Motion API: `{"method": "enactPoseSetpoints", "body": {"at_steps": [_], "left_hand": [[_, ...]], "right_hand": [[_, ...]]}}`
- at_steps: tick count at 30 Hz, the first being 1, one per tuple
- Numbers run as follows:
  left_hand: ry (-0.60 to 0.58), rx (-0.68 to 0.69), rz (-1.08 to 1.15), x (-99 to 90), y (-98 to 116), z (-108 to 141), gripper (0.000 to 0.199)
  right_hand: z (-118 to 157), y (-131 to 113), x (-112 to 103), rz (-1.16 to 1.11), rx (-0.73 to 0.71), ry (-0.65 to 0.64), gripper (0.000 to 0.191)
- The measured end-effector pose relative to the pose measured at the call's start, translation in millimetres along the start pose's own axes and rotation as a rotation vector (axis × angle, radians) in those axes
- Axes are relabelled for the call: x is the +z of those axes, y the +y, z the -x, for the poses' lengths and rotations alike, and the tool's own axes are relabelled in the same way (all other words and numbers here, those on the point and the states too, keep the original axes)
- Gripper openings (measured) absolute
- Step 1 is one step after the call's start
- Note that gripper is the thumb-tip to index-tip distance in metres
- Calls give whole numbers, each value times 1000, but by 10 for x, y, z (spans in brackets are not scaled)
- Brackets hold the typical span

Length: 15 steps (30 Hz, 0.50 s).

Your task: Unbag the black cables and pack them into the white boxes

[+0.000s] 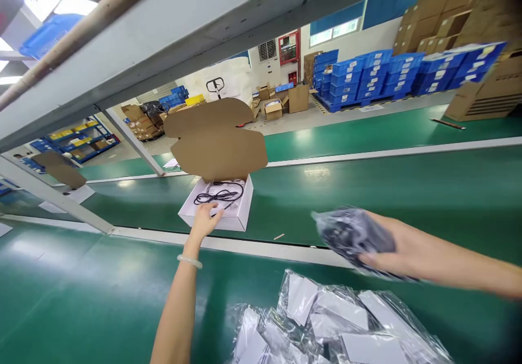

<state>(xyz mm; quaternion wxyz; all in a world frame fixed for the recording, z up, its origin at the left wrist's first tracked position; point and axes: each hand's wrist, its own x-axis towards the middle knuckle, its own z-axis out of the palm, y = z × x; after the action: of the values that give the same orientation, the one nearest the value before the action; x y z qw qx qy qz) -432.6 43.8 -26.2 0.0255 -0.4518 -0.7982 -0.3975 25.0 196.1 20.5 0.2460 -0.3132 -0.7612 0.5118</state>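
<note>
Inside open white box [232, 220]: black cable [218, 194].

The left arm stretches from the bottom middle of the frame up to centre, its left hand [205, 218] flat with fingers spread. The right hand [381, 247] enters from the right edge, fingers curled in a grasp.

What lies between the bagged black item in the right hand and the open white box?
Nothing visible blocks it. Between the right hand with its bagged item and the white box is bare green belt. The left hand rests on the box's near edge.
</note>
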Motion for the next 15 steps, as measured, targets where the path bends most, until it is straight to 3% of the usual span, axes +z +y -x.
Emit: {"method": "enactPoseSetpoints", "body": {"at_steps": [1,2,4,6,10,15], "left_hand": [[-103,19,-5,15,17,-120,31],[-209,34,-4,28,31,-235,30],[-398,55,9,33,50,-445,24],[-510,71,33,1,62,-628,22],[-494,76,96,-120,97,-946,29],[-393,70,160,-129,162,-1210,35]], "right_hand": [[-202,-161,55,37,-44,-186,46],[-406,-324,128,109,-102,-278,43],[-805,-617,337,305,-168,-400,34],[-1179,-829,621,489,-242,-420,31],[-1847,-1007,1299,797,-406,-432,46],[-2429,-986,2058,869,-454,-431,49]]}}
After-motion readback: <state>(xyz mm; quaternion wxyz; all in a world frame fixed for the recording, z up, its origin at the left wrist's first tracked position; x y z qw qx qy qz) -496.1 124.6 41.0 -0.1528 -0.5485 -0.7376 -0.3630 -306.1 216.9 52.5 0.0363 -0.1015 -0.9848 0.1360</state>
